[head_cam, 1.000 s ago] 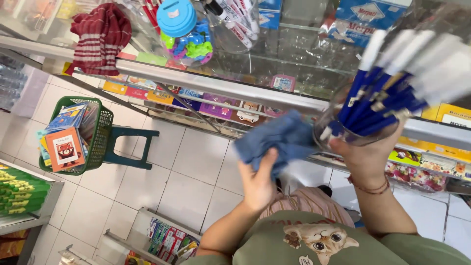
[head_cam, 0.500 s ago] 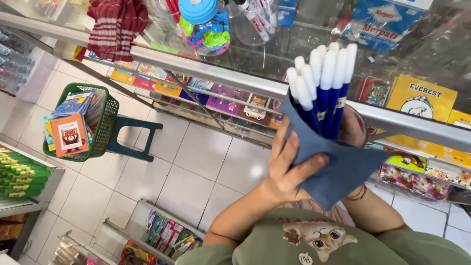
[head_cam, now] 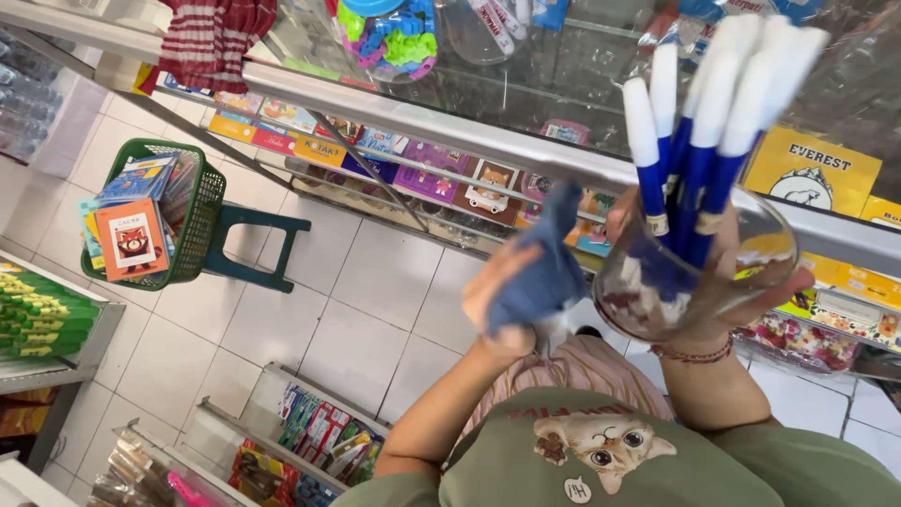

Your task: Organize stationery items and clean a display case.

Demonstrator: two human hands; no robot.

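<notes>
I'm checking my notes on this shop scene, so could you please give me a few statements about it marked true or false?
1. The right hand holds a clear jar of blue and white pens. True.
2. The left hand grips a red sponge. False: it grips a blue cloth.
3. The green basket rests on a dark green stool. True.
4. The basket is empty. False: it holds books.
5. The cloth is inside the jar. False: it is beside the jar, outside it.
</notes>
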